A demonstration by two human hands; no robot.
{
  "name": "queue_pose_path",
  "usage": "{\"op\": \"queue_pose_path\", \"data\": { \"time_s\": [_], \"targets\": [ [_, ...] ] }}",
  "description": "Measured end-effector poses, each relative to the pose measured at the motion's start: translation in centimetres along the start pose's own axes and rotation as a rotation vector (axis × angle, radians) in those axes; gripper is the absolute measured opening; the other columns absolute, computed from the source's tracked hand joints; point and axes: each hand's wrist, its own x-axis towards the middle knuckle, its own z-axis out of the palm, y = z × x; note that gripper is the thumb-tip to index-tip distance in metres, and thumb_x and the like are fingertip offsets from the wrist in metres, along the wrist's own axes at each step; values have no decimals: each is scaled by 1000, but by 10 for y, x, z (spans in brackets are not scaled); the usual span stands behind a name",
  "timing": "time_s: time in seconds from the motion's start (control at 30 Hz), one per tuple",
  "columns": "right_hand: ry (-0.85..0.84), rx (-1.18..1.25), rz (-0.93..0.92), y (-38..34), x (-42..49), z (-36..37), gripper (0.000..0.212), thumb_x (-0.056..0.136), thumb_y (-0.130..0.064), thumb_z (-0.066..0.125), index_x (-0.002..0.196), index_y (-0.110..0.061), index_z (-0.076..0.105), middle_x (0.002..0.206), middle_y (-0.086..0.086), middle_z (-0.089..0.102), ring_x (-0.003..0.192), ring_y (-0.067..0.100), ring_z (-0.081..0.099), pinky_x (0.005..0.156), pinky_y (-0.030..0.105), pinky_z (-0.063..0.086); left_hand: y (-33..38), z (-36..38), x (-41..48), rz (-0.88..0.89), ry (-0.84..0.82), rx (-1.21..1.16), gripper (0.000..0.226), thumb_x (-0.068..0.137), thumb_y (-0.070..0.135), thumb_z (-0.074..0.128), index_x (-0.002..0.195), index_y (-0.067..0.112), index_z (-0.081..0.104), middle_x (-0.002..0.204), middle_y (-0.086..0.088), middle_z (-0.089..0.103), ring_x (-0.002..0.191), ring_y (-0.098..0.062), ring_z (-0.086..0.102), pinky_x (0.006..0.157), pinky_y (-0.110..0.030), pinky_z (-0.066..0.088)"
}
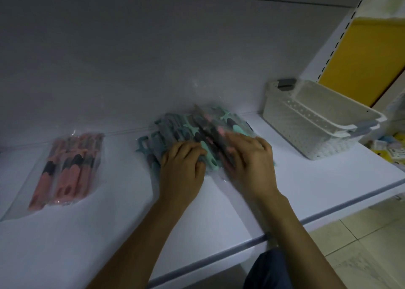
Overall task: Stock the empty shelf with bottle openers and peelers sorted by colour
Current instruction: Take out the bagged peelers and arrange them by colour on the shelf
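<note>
Shelf: the white shelf (219, 212) carries two lots of stock, both well back from its front edge.
Pink packets: a pile of pink packets (68, 170) in clear wrap lies toward the left end, already sorted by the look of it.
Mixed heap: the mixed heap (186, 131) of teal, grey and a few pink pieces sits mid-shelf, close to the back wall.
Left hand: the left hand (182, 168) has its fingers curled down into the near side of the heap, gripping packets.
Right hand: the right hand (249, 159) lies on the heap's right side with fingers spread and fairly straight; blur hides the tips.
Baskets: white baskets (306, 131) stand stacked at the back right corner.
Handling: I'd judge these light, stiff little tools in slick film that slides readily. Best pinched by the handle end, one colour at a time.
</note>
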Motion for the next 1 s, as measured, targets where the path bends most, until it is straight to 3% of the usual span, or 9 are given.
{"op": "queue_pose_path", "data": {
  "time_s": [0.1, 0.2, 0.33, 0.43, 0.5, 0.6, 0.67, 0.83, 1.0],
  "targets": [
    [211, 286, 277, -3, 15, -13, 28, 97, -12, 50, 121, -13, 64, 103, -9, 65, 91, 4, 61, 83, 8, 45, 1, 0, -2, -2, -8, -12, 42, 81, 22, 34, 100, 10, 70, 110, -5, 66, 110, -29, 55, 87, -50, 48],
    [311, 230, 241, -11, 15, -17, 26, 97, -15, 50, 118, -16, 66, 109, -6, 66, 99, 8, 60, 91, 28, 49, 1, 1, 0, -53, 4, -43, 45, 85, 18, 48, 130, 13, 54, 118, -5, 63, 112, -29, 53, 94, -50, 44],
    [3, 267, -171, -33, -4, -6, 28, 97, -22, 47, 112, -15, 69, 106, 1, 71, 94, 14, 63, 85, 32, 48, 3, 1, 1, 55, 66, 98, 62, 79, 24, 63, 137, 11, 45, 113, -13, 67, 101, -34, 62, 88, -48, 47],
    [-78, 318, -27, -37, -24, 1, 31, 96, -31, 41, 106, -17, 67, 99, -1, 69, 85, 10, 60, 76, 23, 47, -2, 1, 0, 103, 31, 78, 43, 76, 18, 64, 118, 9, 64, 107, -11, 69, 100, -33, 64, 88, -50, 47],
    [16, 127, 136, -28, -36, -1, 29, 92, -34, 40, 90, -18, 64, 86, 0, 65, 74, 13, 58, 64, 27, 47, -2, 2, -2, 80, 10, 99, 47, 64, 4, 77, 110, 8, 67, 105, -12, 69, 98, -33, 64, 85, -49, 49],
    [-183, -395, 295, -13, -42, -4, 30, 87, -49, 51, 87, -20, 59, 85, -2, 61, 76, 19, 58, 65, 31, 42, 1, 2, -1, 52, 23, 94, 50, 61, -1, 74, 110, 8, 67, 105, -12, 69, 98, -34, 63, 86, -48, 48],
    [-229, -452, 377, -13, -42, -4, 33, 86, -50, 57, 92, -17, 56, 87, -1, 61, 78, 22, 59, 64, 31, 38, 1, 3, -1, 40, 37, 98, 49, 63, -1, 73, 111, 8, 66, 105, -13, 69, 98, -35, 63, 86, -48, 47],
    [-203, -160, 402, -26, -32, 2, 9, 91, -22, 54, 95, -14, 54, 82, 3, 65, 69, 25, 61, 57, 31, 45, 0, 3, -1, 47, 83, -15, 38, 77, 11, 55, 113, 7, 67, 102, -13, 70, 96, -35, 63, 83, -49, 50],
    [-120, 975, 1001, -29, -10, -18, 8, 91, 1, 52, 89, 1, 60, 78, 14, 68, 55, 17, 61, 54, 33, 59, -5, -3, 1, -114, 79, -314, 51, 88, 33, 29, 125, 15, 60, 121, -10, 63, 113, -31, 53, 97, -49, 42]
  ]
}}
